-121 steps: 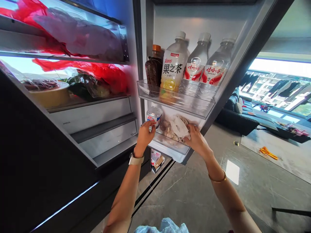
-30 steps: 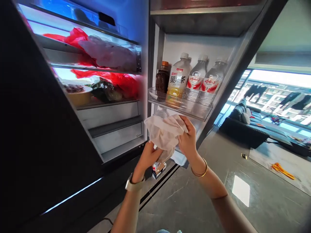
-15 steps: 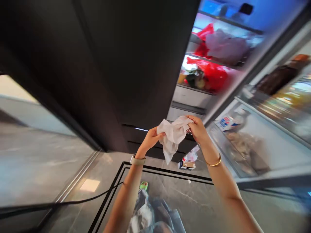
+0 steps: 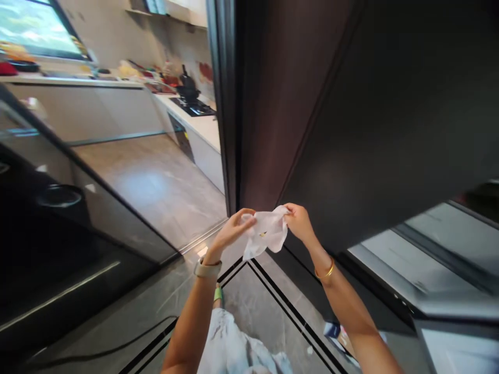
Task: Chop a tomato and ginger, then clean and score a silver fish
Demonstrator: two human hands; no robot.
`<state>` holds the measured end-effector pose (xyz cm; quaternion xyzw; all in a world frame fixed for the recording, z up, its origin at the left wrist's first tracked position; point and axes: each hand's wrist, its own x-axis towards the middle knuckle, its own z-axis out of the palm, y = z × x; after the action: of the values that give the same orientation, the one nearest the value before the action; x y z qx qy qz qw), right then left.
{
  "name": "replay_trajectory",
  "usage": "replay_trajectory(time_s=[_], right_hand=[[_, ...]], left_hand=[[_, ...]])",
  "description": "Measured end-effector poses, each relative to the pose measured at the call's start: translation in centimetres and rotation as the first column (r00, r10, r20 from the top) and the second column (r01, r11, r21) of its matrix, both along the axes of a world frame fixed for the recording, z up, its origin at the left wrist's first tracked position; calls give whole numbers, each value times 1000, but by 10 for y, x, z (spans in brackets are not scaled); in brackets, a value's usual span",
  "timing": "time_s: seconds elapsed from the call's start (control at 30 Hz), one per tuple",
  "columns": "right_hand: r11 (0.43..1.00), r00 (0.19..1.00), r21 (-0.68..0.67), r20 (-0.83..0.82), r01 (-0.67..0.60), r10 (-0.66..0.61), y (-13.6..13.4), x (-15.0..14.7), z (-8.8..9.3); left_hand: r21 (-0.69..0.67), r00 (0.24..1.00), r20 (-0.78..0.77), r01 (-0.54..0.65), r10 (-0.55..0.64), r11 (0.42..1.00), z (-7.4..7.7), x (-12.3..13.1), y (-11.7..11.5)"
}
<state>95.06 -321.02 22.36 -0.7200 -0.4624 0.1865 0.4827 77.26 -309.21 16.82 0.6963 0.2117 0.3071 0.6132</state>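
Stretched between my two hands is a thin, crumpled white wipe [image 4: 268, 240], with a small yellowish spot near its middle. My left hand [image 4: 233, 229] pinches its left edge between thumb and fingers. The upper right edge is gripped by my right hand [image 4: 299, 223], its fingers closed. The lower part of the wipe hangs loose above the floor.
A dark cabinet side [image 4: 390, 130] rises close on the right, beside the open fridge [image 4: 440, 249]. Beyond a doorway on the left lie a kitchen counter [image 4: 202, 130] and stove [image 4: 193, 107]. A black cable [image 4: 117, 349] and a small box [image 4: 335, 335] are on the floor.
My view has swung left, from the fridge shelves to the doorway and kitchen. Both hands still hold the wipe, which is now spread a little flatter.
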Motion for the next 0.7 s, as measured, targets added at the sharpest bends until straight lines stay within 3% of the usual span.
replay_trajectory(time_s=[0.1,0.2,0.33,0.47,0.6,0.7], right_hand=[[995,958,-74,273,-70,88,77,-30,-19],[986,929,-123,341,-110,146,147,-46,-36],[991,960,-98,257,-89,112,222,-49,-60],[992,988,-59,99,-115,120,289,-51,-85],[986,985,-18,-35,-168,167,361,-60,-98],[965,957,12,-128,-262,261,417,-64,-102]], left_hand=[[291,961,-263,-3,84,957,-14,-18,54],[454,890,-395,-28,229,891,-24,-31,110],[467,823,-308,-307,478,829,-30,-52,181],[448,779,-228,-449,584,773,-35,-60,248],[535,697,-107,-560,709,632,-35,-55,322],[567,646,12,-633,764,527,-27,-53,382]])
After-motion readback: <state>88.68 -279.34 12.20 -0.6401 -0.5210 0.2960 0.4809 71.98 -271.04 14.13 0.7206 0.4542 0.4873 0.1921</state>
